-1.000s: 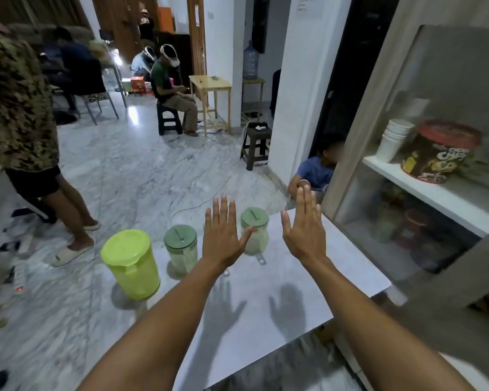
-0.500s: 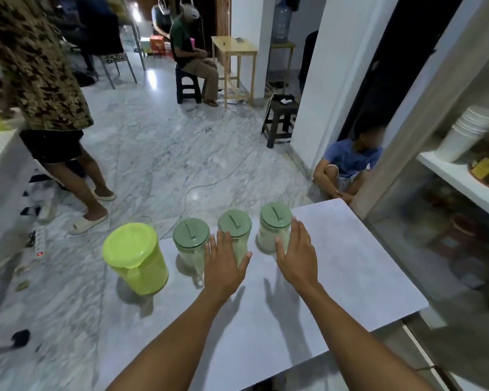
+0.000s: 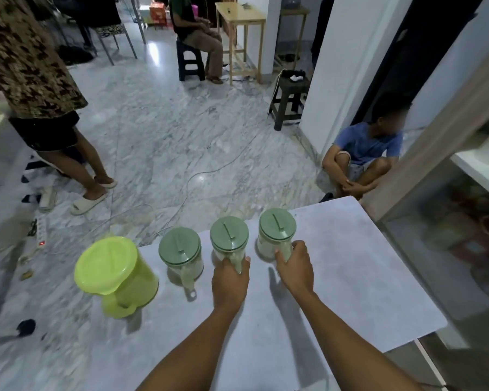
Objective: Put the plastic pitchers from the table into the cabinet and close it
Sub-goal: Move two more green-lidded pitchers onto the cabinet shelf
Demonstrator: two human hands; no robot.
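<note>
Along the far edge of the grey table [image 3: 350, 292] stand several plastic pitchers in a row. At the left is a large lime-green pitcher [image 3: 116, 275], then a clear pitcher with a dull green lid [image 3: 180, 251]. My left hand [image 3: 229, 280] is wrapped around the handle of the middle clear pitcher [image 3: 229, 235]. My right hand [image 3: 295, 266] grips the handle side of the rightmost clear pitcher [image 3: 277, 230]. All of them stand upright on the table. The cabinet [image 3: 446, 131] is at the right, its white shelf [image 3: 480, 173] visible.
A person in blue [image 3: 362, 159] sits on the floor just beyond the table's far right corner. Another person [image 3: 40, 103] stands at the left by a white counter. A cable [image 3: 198, 176] and power strip [image 3: 41, 232] lie on the marble floor. Stools and a wooden table stand further back.
Both hands moved forward from open, flat poses and closed on the two rightmost clear pitchers. My view tilted further down and left, away from the cabinet shelves.
</note>
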